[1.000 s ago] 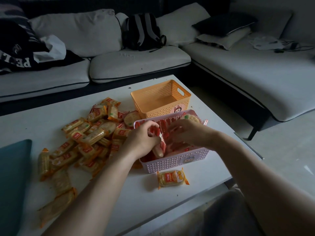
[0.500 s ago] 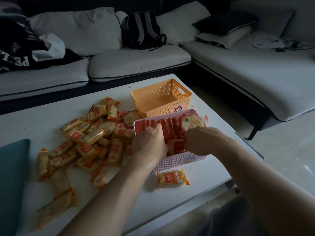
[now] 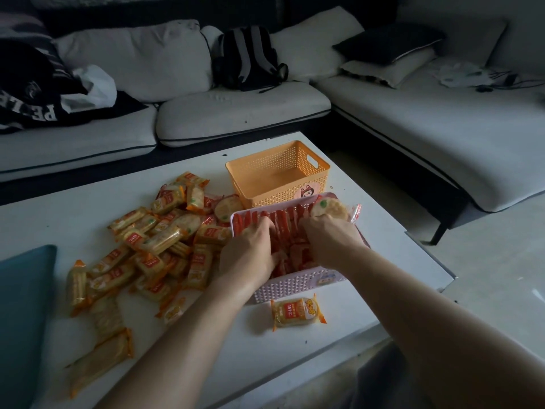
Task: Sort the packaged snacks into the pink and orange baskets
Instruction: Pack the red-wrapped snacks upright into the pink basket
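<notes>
The pink basket [image 3: 295, 286] stands near the table's front edge, packed with upright red snack packets [image 3: 283, 221]. Both hands are down inside it. My left hand [image 3: 250, 252] has its fingers curled into the red packets at the left side, fingertips hidden. My right hand [image 3: 330, 239] curls into the packets at the right. A round cracker pack [image 3: 328, 207] sticks up at the basket's far right corner, just beyond my right hand. The orange basket [image 3: 277, 172] stands right behind the pink one with nothing inside.
A heap of several orange-yellow snack packets [image 3: 153, 240] spreads over the white table [image 3: 59, 208] to the left. One yellow packet [image 3: 298, 312] lies in front of the pink basket. A teal cushion [image 3: 23, 305] covers the left edge. Sofas surround the table.
My left hand lowered a red packet into the pink basket. Both hands then sank deeper among the packets, and the round cracker pack now stands at the far right corner.
</notes>
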